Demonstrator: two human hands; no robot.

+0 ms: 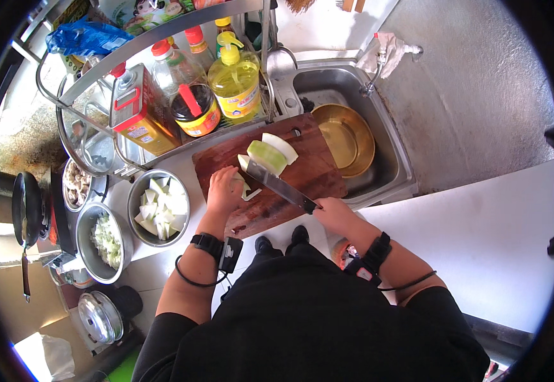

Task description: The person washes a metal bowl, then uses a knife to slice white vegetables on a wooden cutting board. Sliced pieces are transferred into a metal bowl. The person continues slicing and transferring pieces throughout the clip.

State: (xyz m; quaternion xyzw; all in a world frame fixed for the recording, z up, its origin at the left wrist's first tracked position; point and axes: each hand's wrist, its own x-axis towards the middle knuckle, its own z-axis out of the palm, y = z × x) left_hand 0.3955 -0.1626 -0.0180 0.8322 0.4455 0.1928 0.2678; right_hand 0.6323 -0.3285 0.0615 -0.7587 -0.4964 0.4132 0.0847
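Note:
My right hand (334, 215) grips the black handle of a kitchen knife (277, 184), whose broad blade points up and left over the wooden cutting board (305, 162). At the blade's tip my left hand (224, 191) rests over cut pieces of pale green-skinned melon or gourd (244, 185), its fingers partly bent; whether it grips a piece is unclear. Just beyond the blade lie larger chunks of the same food (267, 156). A steel bowl of cut pale pieces (162, 207) stands left of the board.
A sink (391, 157) with a gold-coloured basin (346, 138) adjoins the board's right side. Behind, a metal rack (162, 33) holds bottles, a yellow pump bottle (234, 86) and an oil tin (138, 110). At left are a bowl of chopped vegetable (105, 243), a bowl of pale pieces (76, 185) and a frying pan (26, 210).

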